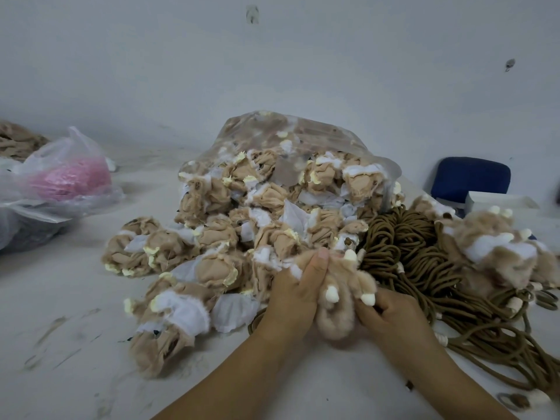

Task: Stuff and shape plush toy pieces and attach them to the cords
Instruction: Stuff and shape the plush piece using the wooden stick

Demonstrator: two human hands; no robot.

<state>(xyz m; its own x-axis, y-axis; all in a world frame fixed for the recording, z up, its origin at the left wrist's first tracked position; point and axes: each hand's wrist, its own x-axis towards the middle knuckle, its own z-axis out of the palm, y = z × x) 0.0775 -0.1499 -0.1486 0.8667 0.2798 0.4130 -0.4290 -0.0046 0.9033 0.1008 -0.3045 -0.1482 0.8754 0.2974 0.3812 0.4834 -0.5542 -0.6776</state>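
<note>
Snugly between both hands (295, 291) (391, 313), one plush piece (336, 319).

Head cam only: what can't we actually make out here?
- Head view: plush piece, underside and any opening covered by the left hand and right hand gripping it.
- Head view: white bag, pink contents veiled by its plastic; identity unclear.
- Head view: brown cords, ends buried under the furry pieces or cut by the right edge.
- Head view: clear bag, rear contents blurred behind plastic.
</note>
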